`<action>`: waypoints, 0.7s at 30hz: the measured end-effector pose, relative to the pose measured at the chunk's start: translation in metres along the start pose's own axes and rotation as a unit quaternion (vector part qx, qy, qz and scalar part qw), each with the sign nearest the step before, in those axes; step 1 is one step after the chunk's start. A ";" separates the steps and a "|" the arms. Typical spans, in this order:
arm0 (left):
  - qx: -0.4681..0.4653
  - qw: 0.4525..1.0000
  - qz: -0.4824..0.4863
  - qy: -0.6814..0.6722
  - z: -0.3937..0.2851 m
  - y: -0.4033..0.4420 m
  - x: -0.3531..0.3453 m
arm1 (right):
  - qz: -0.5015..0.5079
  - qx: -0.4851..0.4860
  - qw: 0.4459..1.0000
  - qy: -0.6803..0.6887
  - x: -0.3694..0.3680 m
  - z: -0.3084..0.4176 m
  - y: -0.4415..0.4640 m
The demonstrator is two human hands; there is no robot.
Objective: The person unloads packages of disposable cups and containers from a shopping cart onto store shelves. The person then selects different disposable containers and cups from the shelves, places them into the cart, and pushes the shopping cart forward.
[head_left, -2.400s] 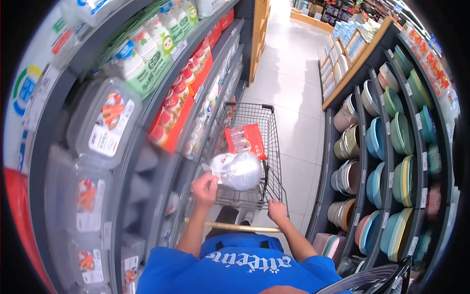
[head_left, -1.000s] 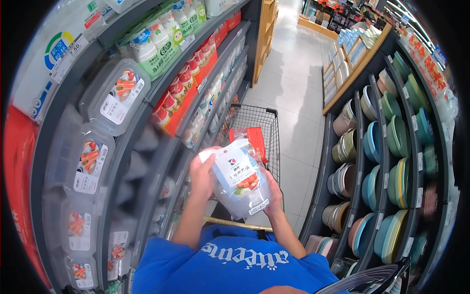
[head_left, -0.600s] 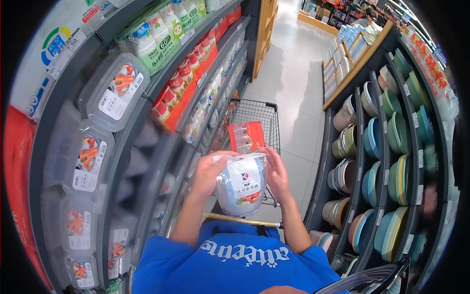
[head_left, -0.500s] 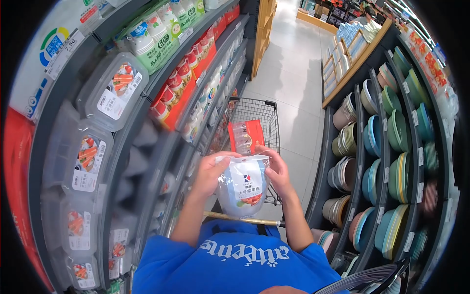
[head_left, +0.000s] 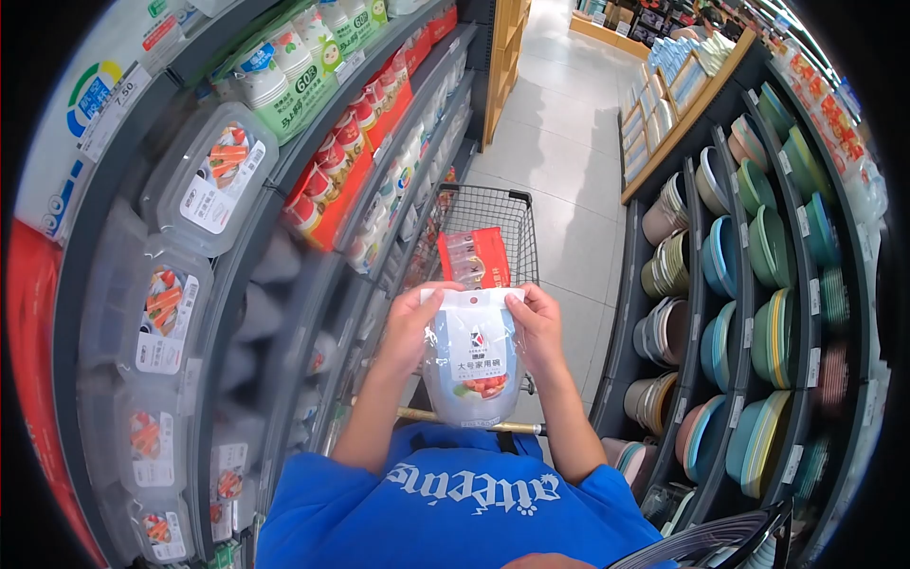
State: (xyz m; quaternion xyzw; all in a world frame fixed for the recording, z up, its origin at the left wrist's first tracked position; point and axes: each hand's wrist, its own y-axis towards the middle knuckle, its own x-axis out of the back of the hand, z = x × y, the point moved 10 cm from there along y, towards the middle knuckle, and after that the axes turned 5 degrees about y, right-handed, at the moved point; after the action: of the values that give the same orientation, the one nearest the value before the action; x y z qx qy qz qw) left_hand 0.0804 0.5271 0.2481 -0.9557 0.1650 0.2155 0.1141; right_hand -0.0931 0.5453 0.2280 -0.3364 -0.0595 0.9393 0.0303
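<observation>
Nearest is the wearer's bright blue short-sleeved cloth shirt with white lettering [head_left: 474, 493]. Just beyond it, below both hands, runs a gold-coloured bar-shaped cart handle [head_left: 524, 429], partly hidden by the held pack; neither hand is on it.

The left hand [head_left: 408, 327] pinches the upper left corner of a clear plastic bag of whitish round bowls with a white and pale-blue label [head_left: 469, 365]. The right hand [head_left: 540, 332] has shifted from the bag's side to its upper right corner, so both hands are now clamped on the top strip, thumbs in front. The strip is drawn straight between them, its small hole showing, and the bag hangs below, label toward the wearer. The weight seems evenly shared, and the print should be easier to read.

Beyond the hands, in the dark wire shopping cart [head_left: 524, 195], lies a red and clear flat plastic pack [head_left: 488, 254], just past the bag's top edge. Left of the left hand, shelves bear clear rectangular plastic containers with white labels [head_left: 213, 190]; right of the right hand stand stacked rounded basins in blue and green [head_left: 720, 256]. Farthest ahead stretches the pale tiled floor [head_left: 545, 133].
</observation>
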 end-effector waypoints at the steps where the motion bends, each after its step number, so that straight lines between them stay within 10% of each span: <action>1: -0.004 1.000 -0.001 0.013 0.000 0.001 0.000 | -0.005 -0.002 1.000 0.019 0.003 0.000 0.001; 21: 0.065 0.986 -0.035 -0.150 0.055 0.011 0.025 | -0.076 0.039 0.996 0.002 0.018 0.041 0.001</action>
State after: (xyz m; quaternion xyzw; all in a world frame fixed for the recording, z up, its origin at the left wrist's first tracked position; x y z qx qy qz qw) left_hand 0.0766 0.5260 0.1865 -0.9083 0.1264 0.3410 0.2066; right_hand -0.1335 0.5428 0.2479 -0.3310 -0.0485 0.9354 0.1148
